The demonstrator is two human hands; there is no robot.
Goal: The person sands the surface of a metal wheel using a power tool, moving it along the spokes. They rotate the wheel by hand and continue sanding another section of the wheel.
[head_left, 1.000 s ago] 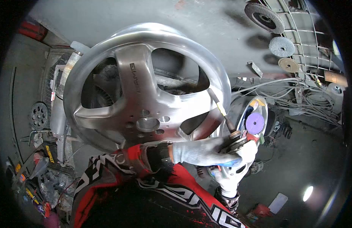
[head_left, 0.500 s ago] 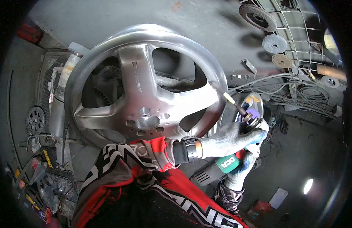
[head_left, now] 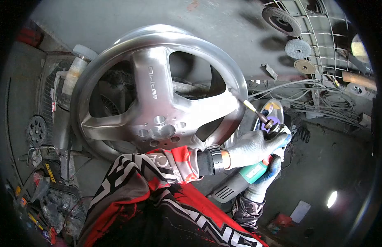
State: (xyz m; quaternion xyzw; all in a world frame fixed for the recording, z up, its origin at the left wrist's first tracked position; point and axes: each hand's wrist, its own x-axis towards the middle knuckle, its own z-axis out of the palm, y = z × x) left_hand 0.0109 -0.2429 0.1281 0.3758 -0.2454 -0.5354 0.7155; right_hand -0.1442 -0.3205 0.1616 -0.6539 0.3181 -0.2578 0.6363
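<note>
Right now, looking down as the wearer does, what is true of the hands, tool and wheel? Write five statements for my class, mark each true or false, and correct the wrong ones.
1. The left hand and right hand both hold the power tool. True.
2. The watch is on the right wrist. False: the watch is on the left.
3. The tool's slim shaft points toward the wheel. True.
4. The hands are bare. False: both wear gloves.
5. The wheel has open gaps between its spokes. True.

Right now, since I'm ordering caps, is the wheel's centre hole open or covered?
Open: the wheel has no cap across its centre hole, whose bare metal edge shows.
</note>
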